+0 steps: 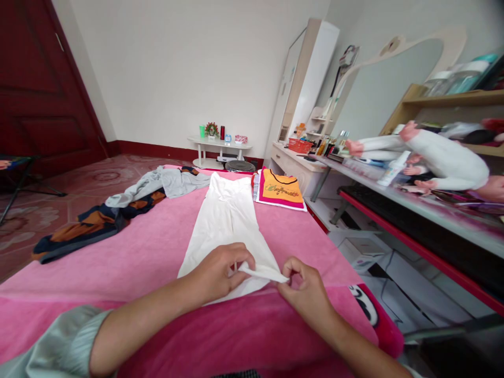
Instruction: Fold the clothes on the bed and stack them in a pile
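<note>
A long white garment (230, 220) lies stretched lengthwise over the pink bedspread (149, 262); its far end is gathered, and I cannot tell for sure if it is trousers. My left hand (224, 268) pinches a rolled or folded bit of its near edge between thumb and fingers. At the right end of that same edge, my right hand (301, 286) grips the corner in a pinch. Between the two hands the cloth is drawn into a narrow strip, slightly raised.
Folded clothes with an orange top (281, 186) sit at the bed's far right. Rumpled grey and navy-brown clothes (118, 210) lie along the left edge. A cluttered desk (417, 205) with a doll (449, 157) stands right; a small white table (220, 143) stands beyond the bed.
</note>
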Available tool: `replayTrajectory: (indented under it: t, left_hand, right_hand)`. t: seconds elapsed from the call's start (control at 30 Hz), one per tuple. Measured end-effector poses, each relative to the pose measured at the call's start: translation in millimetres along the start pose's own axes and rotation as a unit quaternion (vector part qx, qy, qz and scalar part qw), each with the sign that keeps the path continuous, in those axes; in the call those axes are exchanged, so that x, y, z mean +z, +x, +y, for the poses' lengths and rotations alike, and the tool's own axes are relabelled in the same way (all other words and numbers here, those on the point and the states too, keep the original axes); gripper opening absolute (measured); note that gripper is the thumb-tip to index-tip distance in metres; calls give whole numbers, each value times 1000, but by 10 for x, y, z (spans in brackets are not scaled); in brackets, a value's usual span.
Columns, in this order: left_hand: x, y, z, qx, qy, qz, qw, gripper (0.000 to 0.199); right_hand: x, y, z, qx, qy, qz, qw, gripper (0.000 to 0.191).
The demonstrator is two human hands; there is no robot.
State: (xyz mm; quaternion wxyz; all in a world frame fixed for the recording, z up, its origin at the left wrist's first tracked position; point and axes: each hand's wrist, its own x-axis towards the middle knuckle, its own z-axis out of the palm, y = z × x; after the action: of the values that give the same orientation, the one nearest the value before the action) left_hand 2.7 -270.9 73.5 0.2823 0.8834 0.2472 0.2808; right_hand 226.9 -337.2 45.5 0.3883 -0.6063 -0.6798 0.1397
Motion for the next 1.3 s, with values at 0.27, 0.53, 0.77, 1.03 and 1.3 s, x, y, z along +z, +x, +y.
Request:
replayTrajectory:
  t: [0.27, 0.53, 0.77, 1.03, 1.3]
  left_hand:
    - [-27, -139, 156, 95, 96, -53, 989, 52]
    - [-29, -190, 80, 58, 32, -89, 994, 38]
    - [-430, -363, -87, 24, 11, -116, 993, 20]
    - [-864, -855, -835, -39, 122, -59, 990, 25]
    - [-741, -851, -588, 3, 140, -106, 984, 29]
  right_hand:
    - [-155, -62, -80, -135, -108, -15, 985, 14]
    - [-169, -124, -28, -144, -179, -51, 972, 12]
    - [-439, 8, -242, -110, -173, -228, 952, 21]
    - [-255, 307, 73, -229, -146, -242, 931, 44]
    - [-126, 391, -65, -307, -127, -289, 898, 56]
